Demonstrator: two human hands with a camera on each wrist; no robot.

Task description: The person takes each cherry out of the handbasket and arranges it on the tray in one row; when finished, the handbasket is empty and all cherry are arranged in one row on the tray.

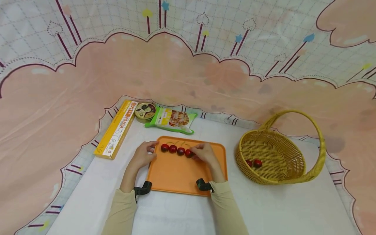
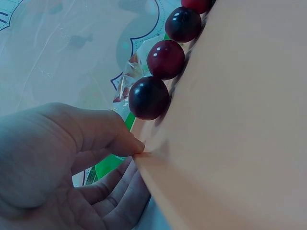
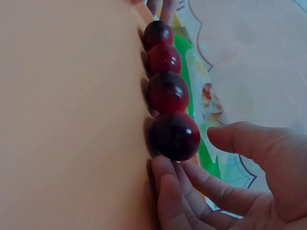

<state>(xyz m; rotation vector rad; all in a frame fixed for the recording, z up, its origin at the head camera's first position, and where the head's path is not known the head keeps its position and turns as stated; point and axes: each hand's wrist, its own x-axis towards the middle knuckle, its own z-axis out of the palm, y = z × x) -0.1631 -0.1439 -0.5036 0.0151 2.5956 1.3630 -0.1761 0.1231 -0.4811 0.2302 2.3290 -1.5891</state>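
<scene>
Several dark red cherries with stems stand in a row along the far side of an orange tray. My left hand is at the tray's left edge; in the left wrist view its thumb presses on the rim and its fingers lie on the outer side, pinching the edge. At the row's right end my right hand touches the last cherry with its fingertips. Its thumb stands a little apart from that cherry in the right wrist view. The leftmost cherry sits near my left thumb, not touched by it.
On the right stands a yellow wicker basket with a tall handle and two cherries visible inside. Behind the tray lie a yellow pasta box, a round tin and a green food packet. A patterned cloth hangs behind the white table.
</scene>
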